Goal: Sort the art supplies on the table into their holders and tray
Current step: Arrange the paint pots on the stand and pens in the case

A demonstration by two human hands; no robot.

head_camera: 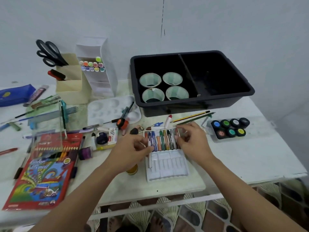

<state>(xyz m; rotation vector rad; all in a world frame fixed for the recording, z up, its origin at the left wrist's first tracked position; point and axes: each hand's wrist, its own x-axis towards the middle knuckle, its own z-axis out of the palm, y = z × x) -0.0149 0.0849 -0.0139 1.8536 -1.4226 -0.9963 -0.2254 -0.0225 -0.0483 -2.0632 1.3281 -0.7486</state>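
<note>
The table (250, 158) has its bare room in the lower right of the frame, between the white crayon tray (167, 171) and the table's right edge. The left half is crowded; there a red pencil pack (45, 173) lies close to the near edge. Behind the tray, in the upper middle, stands a black bin (184, 107), and four paper cups (150, 80) sit in its left compartment. Two pencils (190, 116) lie just in front of the bin's wall, so the gap between the bin and the tray is narrow. A set of paint pots (230, 128) sits to the right of the tray, apart from it. At the upper left a cream holder (71, 84) carries scissors (50, 52), and beside it a white rack (107, 77) holds markers (92, 66). A white palette (110, 109) lies in front of these. Both forearms come up from the bottom of the frame and meet over the tray, palms turned toward each other. The crayons (164, 139) lie in a row in the far half of the tray, while its near half shows bare slots. The left hand (132, 151) is at the left end of the row, its fingers curled, and thumb and forefinger pinch a thin white crayon (150, 160) that lies along the tray's left side. The right hand (194, 141) is at the right end, fingers bent and a little spread, the thumb tip touching the last crayons. I cannot tell whether it grips one.
</note>
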